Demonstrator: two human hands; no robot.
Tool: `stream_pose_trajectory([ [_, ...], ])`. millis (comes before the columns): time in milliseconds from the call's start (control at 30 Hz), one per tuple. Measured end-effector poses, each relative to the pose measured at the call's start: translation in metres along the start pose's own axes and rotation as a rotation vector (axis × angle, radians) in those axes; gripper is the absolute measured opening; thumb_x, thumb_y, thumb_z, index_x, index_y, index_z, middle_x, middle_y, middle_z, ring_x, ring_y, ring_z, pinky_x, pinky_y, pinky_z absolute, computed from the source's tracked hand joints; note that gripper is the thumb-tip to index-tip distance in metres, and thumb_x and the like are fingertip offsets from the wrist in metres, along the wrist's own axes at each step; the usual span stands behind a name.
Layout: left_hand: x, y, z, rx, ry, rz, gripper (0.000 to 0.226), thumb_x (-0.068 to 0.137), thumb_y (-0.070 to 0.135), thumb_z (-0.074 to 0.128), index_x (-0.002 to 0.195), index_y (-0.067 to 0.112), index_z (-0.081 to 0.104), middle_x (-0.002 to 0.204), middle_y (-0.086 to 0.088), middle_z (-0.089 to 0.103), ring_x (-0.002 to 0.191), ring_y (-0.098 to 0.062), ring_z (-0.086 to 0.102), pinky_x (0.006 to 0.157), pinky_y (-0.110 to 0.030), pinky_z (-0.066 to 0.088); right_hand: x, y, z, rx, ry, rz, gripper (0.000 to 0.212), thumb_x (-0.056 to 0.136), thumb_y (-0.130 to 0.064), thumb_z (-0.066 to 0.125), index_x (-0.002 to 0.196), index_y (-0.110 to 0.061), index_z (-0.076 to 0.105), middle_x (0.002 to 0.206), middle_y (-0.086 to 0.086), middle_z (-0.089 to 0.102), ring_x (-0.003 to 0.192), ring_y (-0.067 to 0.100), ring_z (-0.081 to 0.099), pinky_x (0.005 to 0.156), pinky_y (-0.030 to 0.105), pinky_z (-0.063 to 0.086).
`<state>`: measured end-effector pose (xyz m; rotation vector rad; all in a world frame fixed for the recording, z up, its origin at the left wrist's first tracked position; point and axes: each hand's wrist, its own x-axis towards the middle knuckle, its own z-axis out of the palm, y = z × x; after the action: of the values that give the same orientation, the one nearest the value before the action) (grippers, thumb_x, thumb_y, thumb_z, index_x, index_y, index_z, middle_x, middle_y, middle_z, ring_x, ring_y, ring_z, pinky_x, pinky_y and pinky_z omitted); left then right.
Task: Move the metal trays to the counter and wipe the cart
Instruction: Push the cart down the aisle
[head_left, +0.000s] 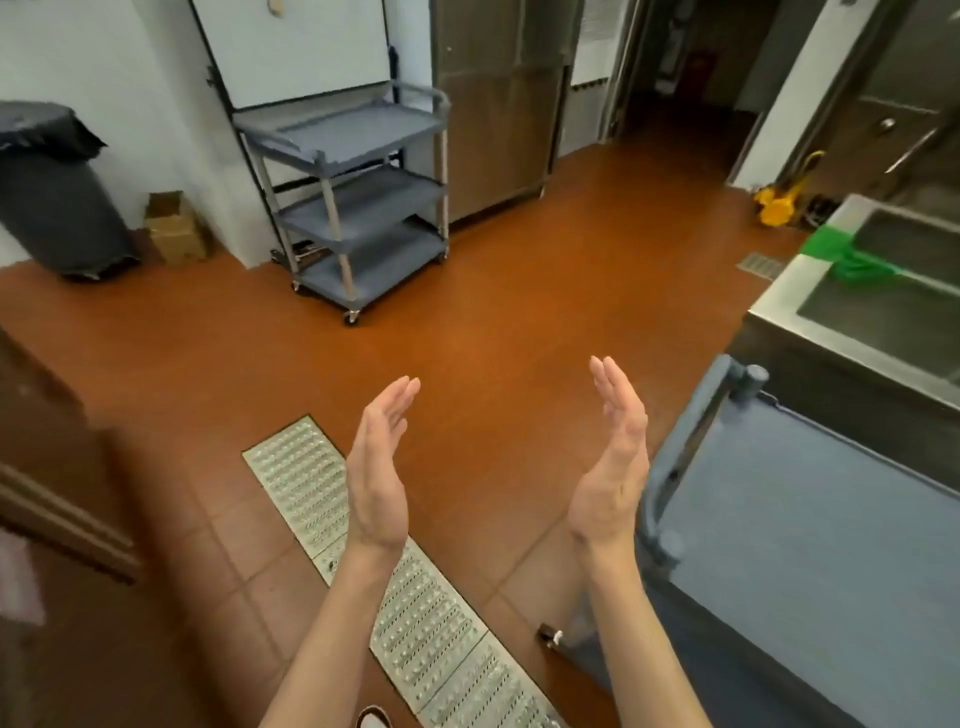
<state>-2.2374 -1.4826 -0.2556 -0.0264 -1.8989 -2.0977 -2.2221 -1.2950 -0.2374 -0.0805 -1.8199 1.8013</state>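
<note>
The near grey cart (810, 545) runs off the right and bottom edges, so only one corner of its top shelf and one caster show. The steel sink (878, 306) is cut by the right edge, and the green cloth (844, 257) draped over its rim is too blurred to identify. The bin (52, 192) is clipped at the left edge. The far cart (358, 208) hides the wall's base behind its shelves. Brown furniture (47, 467) at the left edge is blurred. The doorway (691, 67) beyond is too dark to read.
</note>
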Motion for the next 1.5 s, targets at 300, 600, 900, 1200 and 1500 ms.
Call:
stream_pose_trajectory([
  [300,0.076,-0.028,0.083,0.069,-0.261,0.048,0.055,0.113,0.040,0.020,0.144,0.018,0.059,0.146,0.007,0.064,0.141,-0.011,0.054,0.122,-0.046,0.040,0.051,0.031,-0.045,-0.169,0.385,-0.055,0.061,0.110,-0.045,0.016,0.151,-0.018,0.051,0.150,-0.010,0.059,0.145,0.007,0.048,0.124,0.032,0.034],
  [600,0.175,-0.067,0.142,0.064,-0.567,0.067,0.060,0.110,0.050,0.020,0.144,0.021,0.061,0.147,0.012,0.063,0.142,-0.008,0.053,0.123,-0.042,0.039,0.103,0.059,-0.048,-0.259,0.725,-0.029,0.060,0.111,-0.053,0.020,0.151,-0.021,0.051,0.151,-0.005,0.058,0.143,0.007,0.049,0.121,0.026,0.036],
  [900,0.227,-0.103,0.209,0.019,-0.862,0.068,0.062,0.109,0.053,0.021,0.141,0.021,0.063,0.143,0.018,0.063,0.139,-0.002,0.053,0.124,-0.038,0.038,0.114,0.081,-0.070,-0.405,0.948,0.061,0.052,0.110,-0.052,0.023,0.146,-0.029,0.052,0.138,-0.008,0.065,0.135,0.009,0.057,0.120,0.039,0.041],
  [1200,0.246,-0.120,0.314,-0.009,-1.141,0.090,0.057,0.109,0.050,0.024,0.139,0.024,0.065,0.140,0.015,0.066,0.138,-0.005,0.054,0.120,-0.023,0.039,0.154,0.100,-0.112,-0.367,1.225,0.109,0.071,0.095,-0.073,0.026,0.135,-0.026,0.062,0.122,-0.001,0.074,0.109,0.014,0.072,0.103,0.040,0.053],
  [1500,0.252,-0.126,0.427,-0.047,-1.408,-0.004,0.039,0.115,0.018,0.029,0.122,0.021,0.067,0.118,0.023,0.069,0.109,0.022,0.058,0.086,0.005,0.040,0.197,0.120,-0.150,-0.321,1.502,0.092,0.081,0.088,-0.088,0.028,0.131,-0.030,0.065,0.115,-0.005,0.077,0.100,0.014,0.075,0.095,0.035,0.054],
])
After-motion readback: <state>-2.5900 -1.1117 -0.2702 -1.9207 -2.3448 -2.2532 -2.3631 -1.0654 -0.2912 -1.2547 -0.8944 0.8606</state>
